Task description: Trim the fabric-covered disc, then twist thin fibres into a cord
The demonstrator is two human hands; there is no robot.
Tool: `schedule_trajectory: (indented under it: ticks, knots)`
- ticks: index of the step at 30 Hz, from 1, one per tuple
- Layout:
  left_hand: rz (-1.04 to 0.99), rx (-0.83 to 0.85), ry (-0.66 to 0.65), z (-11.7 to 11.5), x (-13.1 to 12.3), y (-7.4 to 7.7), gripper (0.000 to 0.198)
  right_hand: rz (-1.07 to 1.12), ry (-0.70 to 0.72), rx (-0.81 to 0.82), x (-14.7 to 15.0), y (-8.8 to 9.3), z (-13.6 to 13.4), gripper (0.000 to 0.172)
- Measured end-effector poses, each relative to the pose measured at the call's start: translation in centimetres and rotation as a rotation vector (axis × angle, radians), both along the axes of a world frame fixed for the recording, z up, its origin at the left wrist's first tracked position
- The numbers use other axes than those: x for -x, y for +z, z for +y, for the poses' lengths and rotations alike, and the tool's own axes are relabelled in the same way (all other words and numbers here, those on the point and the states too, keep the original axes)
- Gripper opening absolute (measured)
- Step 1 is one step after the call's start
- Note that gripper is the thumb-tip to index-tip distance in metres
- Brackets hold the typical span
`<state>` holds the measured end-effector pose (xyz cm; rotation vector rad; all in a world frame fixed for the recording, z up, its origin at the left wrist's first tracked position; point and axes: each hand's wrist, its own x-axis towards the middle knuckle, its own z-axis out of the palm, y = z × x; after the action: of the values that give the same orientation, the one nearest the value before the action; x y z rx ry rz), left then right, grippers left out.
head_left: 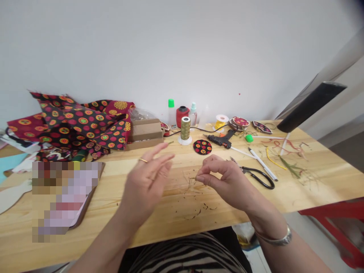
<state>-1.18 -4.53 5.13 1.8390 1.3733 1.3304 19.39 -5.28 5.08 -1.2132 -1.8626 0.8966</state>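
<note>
My left hand (150, 174) is raised over the table with its fingers stretched and apart, slightly blurred; a short greenish strand shows by its index fingertip, and I cannot tell if they touch. Thumb and index finger of my right hand (224, 176) are pinched on thin brownish-green thread (192, 179), mostly hidden by the fingers. Small dark scraps (200, 210) lie scattered on the wood below. Beyond the hands are a spool of olive-gold thread (185, 129), standing upright, and a round patterned fabric disc (202, 147). Black-handled scissors (260, 178) lie beside my right wrist.
A glue gun (222, 140), a white pen (263, 165) and loose thread scraps (290, 167) lie to the right. Small bottles (171, 115) and a red spool (182, 115) line the wall. Patterned fabric (85, 125), a cardboard box (145, 132) and a blurred-out flat object (71, 201) are left.
</note>
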Motion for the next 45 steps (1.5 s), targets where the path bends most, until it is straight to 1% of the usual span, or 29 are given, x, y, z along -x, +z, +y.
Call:
schedule_trajectory:
  ticks: [1,3,4,5,6,7,8,9,11,13,14,16,20,25,32,37,40,45]
  knots:
    - [0.031,-0.03,0.095,0.5,0.7,0.2,0.015,-0.001,0.0,-0.001,-0.1,0.0,0.0,0.014]
    - [0.102,-0.088,0.253,1.4,2.5,0.6,0.018,0.001,-0.004,0.002,-0.5,-0.1,0.0,0.014]
    - [0.143,-0.132,0.317,1.7,3.3,0.8,0.014,0.002,-0.007,0.005,-0.6,-0.1,0.1,0.014]
    - [0.201,-0.193,0.403,1.9,3.8,1.0,0.009,0.003,-0.008,0.005,-0.8,-0.2,0.1,0.014]
    - [0.242,-0.238,0.462,1.8,3.9,1.1,0.012,0.006,-0.008,0.003,-0.8,-0.2,0.2,0.014]
    - [0.256,-0.258,0.451,1.6,3.7,1.1,0.022,0.01,-0.003,0.002,-0.8,-0.3,0.3,0.013]
    - [0.241,-0.248,0.376,1.3,3.2,1.1,0.03,0.014,0.007,0.0,-0.7,-0.2,0.3,0.013]
    - [0.182,-0.234,0.273,0.9,2.5,1.0,0.031,0.017,0.017,-0.004,-0.5,-0.2,0.4,0.012]
    - [0.032,-0.072,0.025,-0.1,0.6,0.5,0.028,0.016,0.038,-0.008,-0.1,0.1,0.3,0.012]
    - [-0.036,0.082,-0.188,-0.9,-1.0,-0.2,0.033,-0.005,0.052,0.0,0.2,0.3,0.2,0.013]
    - [-0.05,0.134,-0.272,-1.2,-1.6,-0.6,0.037,-0.018,0.055,0.006,0.3,0.4,0.2,0.014]
    - [-0.11,0.206,-0.359,-1.6,-2.3,-1.3,0.042,-0.039,0.064,0.024,0.4,0.4,0.1,0.016]
    - [-0.118,0.228,-0.391,-1.9,-2.5,-2.5,0.043,-0.048,0.08,0.037,0.2,0.0,0.0,0.019]
    - [-0.121,0.262,-0.367,-1.9,-2.2,-3.4,0.042,-0.046,0.087,0.043,0.3,-0.3,0.1,0.018]
    - [0.106,0.052,-0.335,-2.0,-2.3,-3.3,0.035,-0.105,0.051,0.068,0.4,-0.1,0.2,0.014]
    - [0.163,0.02,-0.366,-2.2,-2.1,-3.4,0.034,-0.162,0.029,0.074,0.4,-0.1,0.1,0.013]
    - [0.224,0.007,-0.374,-2.3,-1.9,-3.8,0.037,-0.174,0.025,0.057,0.4,-0.4,0.0,0.014]
    - [0.335,-0.067,-0.362,-2.3,-1.8,-4.3,0.043,-0.2,0.027,0.049,0.5,-0.7,-0.1,0.014]
